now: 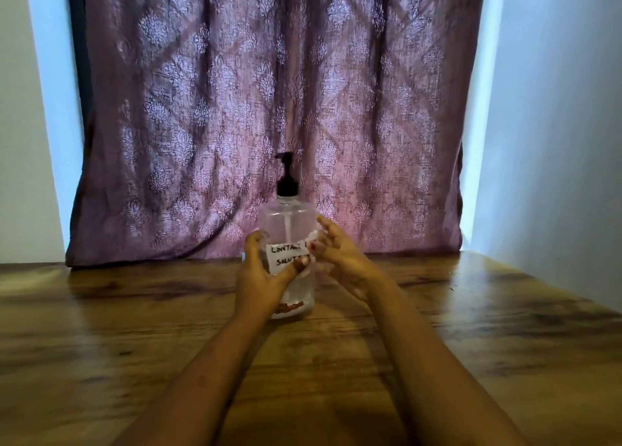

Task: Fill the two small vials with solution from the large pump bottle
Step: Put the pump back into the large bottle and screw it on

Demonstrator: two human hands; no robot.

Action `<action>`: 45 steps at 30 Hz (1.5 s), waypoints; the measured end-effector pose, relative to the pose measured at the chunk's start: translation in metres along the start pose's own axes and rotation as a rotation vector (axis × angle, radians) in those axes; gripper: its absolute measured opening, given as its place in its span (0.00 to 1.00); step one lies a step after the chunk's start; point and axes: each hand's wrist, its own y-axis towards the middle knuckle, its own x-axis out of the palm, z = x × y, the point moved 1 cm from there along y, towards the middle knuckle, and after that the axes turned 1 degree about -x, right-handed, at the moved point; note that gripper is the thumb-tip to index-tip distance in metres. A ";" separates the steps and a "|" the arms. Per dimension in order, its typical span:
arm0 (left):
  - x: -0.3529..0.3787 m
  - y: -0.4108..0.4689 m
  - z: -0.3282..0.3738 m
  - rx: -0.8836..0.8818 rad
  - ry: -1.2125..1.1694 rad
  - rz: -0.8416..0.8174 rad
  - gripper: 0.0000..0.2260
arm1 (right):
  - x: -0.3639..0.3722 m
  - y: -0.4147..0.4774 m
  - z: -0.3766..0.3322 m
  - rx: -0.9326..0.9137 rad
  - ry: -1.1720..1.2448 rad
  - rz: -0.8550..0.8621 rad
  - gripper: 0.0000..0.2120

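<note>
A large clear pump bottle (286,220) with a black pump head and a white handwritten label stands upright on the wooden table (134,328). My left hand (261,274) wraps the bottle's left side, thumb across the label. My right hand (338,253) is at the bottle's right side with its fingers spread; whether it touches the bottle I cannot tell. Some liquid sits low in the bottle. No small vials are in view.
A patterned purple curtain (269,92) hangs just behind the table's far edge, between pale walls. The table's right edge runs diagonally at the right side of the view.
</note>
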 end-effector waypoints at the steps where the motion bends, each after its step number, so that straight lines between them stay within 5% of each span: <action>1: 0.000 0.000 0.002 -0.042 -0.077 -0.007 0.27 | 0.001 -0.001 0.004 0.065 -0.023 -0.056 0.38; 4: 0.003 -0.004 0.008 -0.115 -0.218 -0.083 0.20 | 0.000 -0.003 0.014 0.153 -0.174 -0.123 0.31; 9: 0.011 -0.004 0.005 -0.146 -0.249 -0.211 0.24 | -0.009 -0.004 0.015 0.076 -0.276 0.044 0.31; 14: 0.004 -0.002 0.002 -0.118 -0.124 -0.124 0.31 | -0.038 -0.001 0.014 -0.072 -0.400 0.468 0.32; 19: 0.000 -0.001 -0.004 -0.119 0.052 -0.109 0.32 | -0.068 -0.007 0.023 -0.031 -0.635 0.768 0.33; 30: -0.005 0.004 -0.016 -0.128 0.190 -0.050 0.28 | -0.079 -0.009 0.039 0.076 -0.658 0.881 0.35; 34: -0.010 0.006 -0.021 -0.148 0.281 -0.009 0.24 | -0.070 -0.011 0.040 0.109 -0.731 0.924 0.47; 37: -0.018 0.014 -0.035 -0.185 0.352 0.063 0.20 | -0.052 -0.010 0.026 -0.129 -0.867 1.082 0.46; 41: -0.024 0.020 -0.052 -0.327 0.374 0.152 0.19 | -0.013 0.005 0.015 -0.536 -0.725 0.855 0.24; 45: -0.025 0.032 -0.081 -0.366 0.404 0.121 0.18 | 0.016 0.029 0.042 -0.131 -0.695 0.398 0.26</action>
